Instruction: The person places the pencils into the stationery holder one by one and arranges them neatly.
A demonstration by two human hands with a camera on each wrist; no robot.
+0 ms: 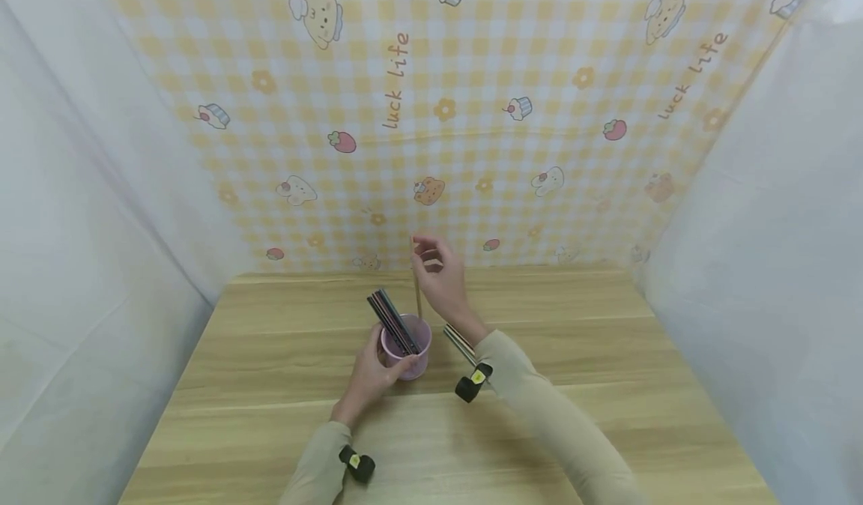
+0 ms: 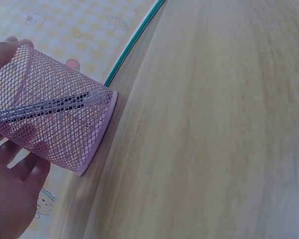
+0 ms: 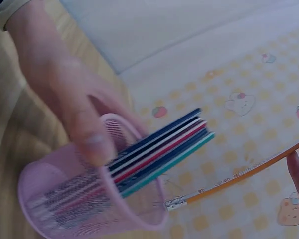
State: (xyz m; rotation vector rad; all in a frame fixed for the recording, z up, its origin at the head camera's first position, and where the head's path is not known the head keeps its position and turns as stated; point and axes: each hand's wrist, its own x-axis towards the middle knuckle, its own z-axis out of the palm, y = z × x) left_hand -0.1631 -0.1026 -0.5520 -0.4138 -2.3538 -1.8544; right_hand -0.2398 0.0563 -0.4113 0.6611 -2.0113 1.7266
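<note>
My left hand point(image 1: 371, 378) grips a pink mesh pen cup point(image 1: 413, 372) round its side, the thumb near the rim. A bundle of dark, red and teal pencils point(image 3: 164, 149) leans inside the cup, sticking out past the rim. Above the cup, my right hand point(image 1: 445, 280) pinches an orange pencil point(image 3: 244, 177) near its upper end. This pencil points down, its silver ferrule point(image 3: 177, 202) right at the cup's rim. In the left wrist view the mesh cup point(image 2: 55, 114) shows the pencils through its wall.
Several more pencils point(image 1: 460, 344) lie on the wooden table point(image 1: 270, 355), partly under my right forearm. A teal pencil point(image 2: 134, 45) shows beyond the cup's base in the left wrist view. A yellow checked cloth point(image 1: 445, 153) hangs behind, with white sheets point(image 1: 81, 228) at the sides.
</note>
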